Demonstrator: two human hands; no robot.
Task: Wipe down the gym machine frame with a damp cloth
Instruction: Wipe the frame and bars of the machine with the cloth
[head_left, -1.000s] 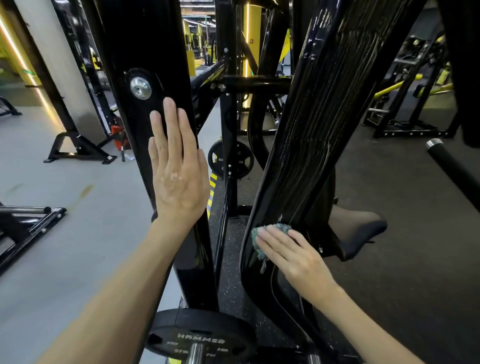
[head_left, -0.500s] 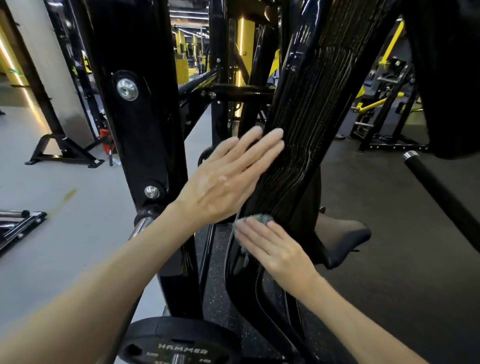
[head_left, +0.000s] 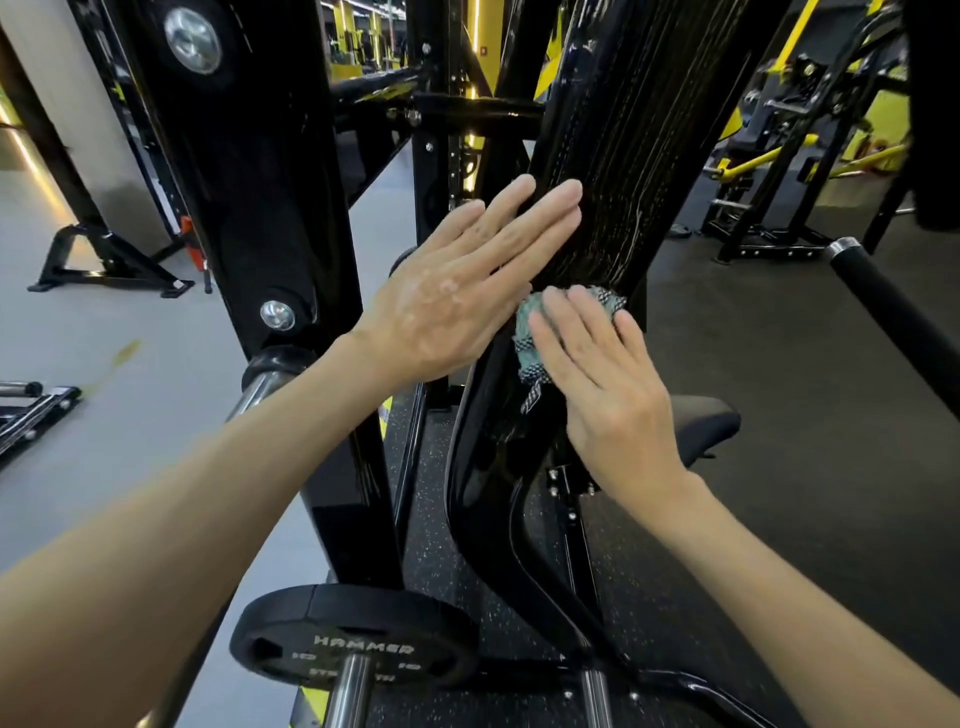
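A glossy black slanted frame beam (head_left: 639, 130) of the gym machine runs up the middle of the view, streaked with wet lines. My right hand (head_left: 597, 384) presses a small teal checked cloth (head_left: 530, 338) flat against the beam with straight fingers. My left hand (head_left: 467, 291) lies flat and open on the beam's left edge, just above and left of the cloth. A second black upright (head_left: 249, 171) with silver bolts stands to the left.
A black weight plate (head_left: 353, 639) sits on a chrome peg at the bottom. A black padded seat (head_left: 706, 421) juts out behind my right hand. A padded roller bar (head_left: 893, 312) crosses at right. Other machines stand on the dark floor behind.
My left hand left the left upright and crossed right onto the slanted beam. My right hand slid the cloth a little up the beam.
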